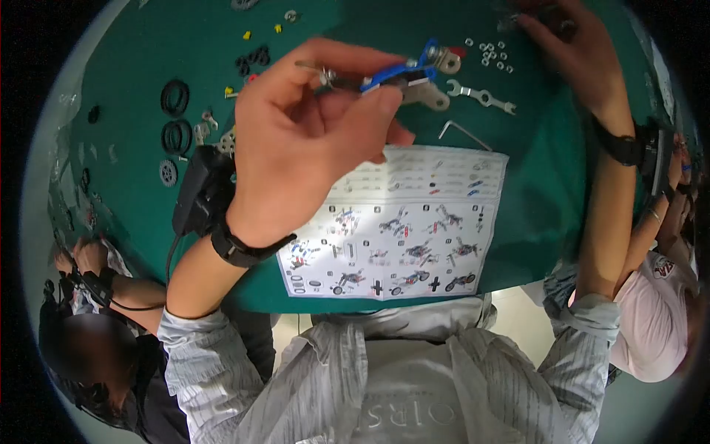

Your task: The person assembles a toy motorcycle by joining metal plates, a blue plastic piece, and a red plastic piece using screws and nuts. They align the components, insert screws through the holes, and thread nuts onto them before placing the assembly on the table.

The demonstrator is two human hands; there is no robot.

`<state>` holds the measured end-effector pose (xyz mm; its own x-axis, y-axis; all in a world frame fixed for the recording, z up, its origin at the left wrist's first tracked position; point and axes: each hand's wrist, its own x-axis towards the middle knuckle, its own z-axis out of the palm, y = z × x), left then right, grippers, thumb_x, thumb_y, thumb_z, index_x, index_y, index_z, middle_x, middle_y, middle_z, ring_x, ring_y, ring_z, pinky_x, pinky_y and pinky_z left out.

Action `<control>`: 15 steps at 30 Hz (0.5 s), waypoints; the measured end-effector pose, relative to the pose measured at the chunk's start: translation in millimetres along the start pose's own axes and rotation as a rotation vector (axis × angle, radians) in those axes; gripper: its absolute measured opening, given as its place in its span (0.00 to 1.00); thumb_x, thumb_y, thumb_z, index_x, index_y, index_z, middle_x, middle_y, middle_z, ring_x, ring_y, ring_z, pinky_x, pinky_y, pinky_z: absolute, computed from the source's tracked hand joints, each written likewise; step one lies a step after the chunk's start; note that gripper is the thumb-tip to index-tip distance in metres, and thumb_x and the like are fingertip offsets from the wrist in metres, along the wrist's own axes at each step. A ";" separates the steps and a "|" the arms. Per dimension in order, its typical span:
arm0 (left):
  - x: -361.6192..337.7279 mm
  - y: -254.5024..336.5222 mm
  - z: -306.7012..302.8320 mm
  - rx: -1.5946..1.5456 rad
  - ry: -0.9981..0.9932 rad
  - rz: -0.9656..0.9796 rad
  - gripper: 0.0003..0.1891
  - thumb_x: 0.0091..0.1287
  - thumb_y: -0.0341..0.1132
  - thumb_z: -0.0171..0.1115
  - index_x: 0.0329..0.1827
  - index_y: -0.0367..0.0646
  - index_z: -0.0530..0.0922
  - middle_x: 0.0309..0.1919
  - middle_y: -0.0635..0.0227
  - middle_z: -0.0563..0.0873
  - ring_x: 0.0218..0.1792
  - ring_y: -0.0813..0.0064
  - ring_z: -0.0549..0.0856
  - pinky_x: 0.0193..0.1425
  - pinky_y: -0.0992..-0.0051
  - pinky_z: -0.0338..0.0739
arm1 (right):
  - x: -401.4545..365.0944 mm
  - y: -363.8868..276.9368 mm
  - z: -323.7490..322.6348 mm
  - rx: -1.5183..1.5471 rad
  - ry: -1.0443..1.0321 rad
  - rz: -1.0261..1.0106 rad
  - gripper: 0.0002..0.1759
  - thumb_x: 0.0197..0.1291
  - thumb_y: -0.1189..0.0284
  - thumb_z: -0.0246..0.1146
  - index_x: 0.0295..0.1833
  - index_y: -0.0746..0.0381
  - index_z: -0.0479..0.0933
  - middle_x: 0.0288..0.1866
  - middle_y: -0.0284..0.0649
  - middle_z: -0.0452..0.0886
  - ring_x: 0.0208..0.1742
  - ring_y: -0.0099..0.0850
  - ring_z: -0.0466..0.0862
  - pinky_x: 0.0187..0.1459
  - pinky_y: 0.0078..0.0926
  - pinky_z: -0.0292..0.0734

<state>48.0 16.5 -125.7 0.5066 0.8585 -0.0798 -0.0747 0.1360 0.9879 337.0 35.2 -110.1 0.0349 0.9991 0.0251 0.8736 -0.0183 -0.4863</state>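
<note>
My left hand point(296, 140) is raised over the instruction sheet. Its thumb and fingers are closed on a partly built model point(399, 76) with blue, black and grey perforated pieces; a thin rod sticks out to its left. The palm side of the model is partly hidden by my fingers. My right hand point(573, 55) reaches to the far right of the table, thumb and fingers apart, beside small shiny parts point(509, 22) that are too dim to name. Several small silver nuts point(489, 55) lie to its left. A flat metal wrench point(482, 97) and a hex key point(464, 135) are between my hands.
A printed instruction sheet point(384, 244) covers the near part of the green table point(540, 222). Black tyres point(175, 98), a grey gear wheel point(168, 172) and yellow pieces point(247, 35) lie left. A cabled black device point(201, 189) sits at my left wrist. People are on both sides.
</note>
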 end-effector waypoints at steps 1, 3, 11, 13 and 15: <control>0.3 0.3 0.0 0.001 -0.001 -0.026 0.10 0.73 0.25 0.55 0.55 0.32 0.76 0.34 0.60 0.86 0.33 0.71 0.89 0.30 0.78 0.81 | 2.2 -4.3 -6.4 -0.002 -0.021 0.061 0.10 0.61 0.74 0.66 0.48 0.64 0.80 0.37 0.34 0.78 0.33 0.23 0.77 0.35 0.24 0.72; -3.0 2.9 1.0 -0.001 0.000 -0.059 0.10 0.73 0.23 0.56 0.54 0.32 0.76 0.35 0.60 0.84 0.33 0.71 0.89 0.30 0.78 0.81 | 5.6 18.7 -3.5 0.037 0.038 -0.142 0.08 0.60 0.73 0.68 0.45 0.63 0.82 0.41 0.35 0.80 0.35 0.25 0.79 0.38 0.23 0.73; -0.7 -1.5 -2.7 -0.148 -0.013 -0.070 0.13 0.66 0.18 0.64 0.53 0.27 0.77 0.42 0.62 0.83 0.36 0.78 0.88 0.42 0.76 0.88 | 3.4 26.6 -1.8 0.054 0.125 -0.324 0.06 0.55 0.74 0.70 0.38 0.61 0.83 0.41 0.42 0.82 0.45 0.43 0.83 0.46 0.35 0.78; -2.9 -1.7 -0.5 -0.147 -0.012 -0.084 0.13 0.66 0.17 0.64 0.53 0.27 0.77 0.42 0.62 0.82 0.37 0.77 0.88 0.43 0.76 0.88 | 0.8 29.6 0.5 0.037 0.148 -0.346 0.07 0.52 0.75 0.71 0.38 0.60 0.83 0.41 0.42 0.82 0.47 0.44 0.83 0.49 0.37 0.77; -1.6 0.2 0.9 -0.136 -0.009 -0.082 0.13 0.65 0.17 0.63 0.53 0.27 0.77 0.43 0.61 0.82 0.37 0.76 0.88 0.44 0.76 0.88 | -1.6 27.8 0.2 0.015 0.171 -0.341 0.07 0.51 0.74 0.71 0.38 0.60 0.83 0.42 0.42 0.82 0.48 0.44 0.82 0.51 0.37 0.77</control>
<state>48.0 14.7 -125.3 0.5234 0.8374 -0.1578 -0.1482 0.2718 0.9509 361.0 33.2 -123.9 -0.1751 0.9268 0.3322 0.8421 0.3158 -0.4372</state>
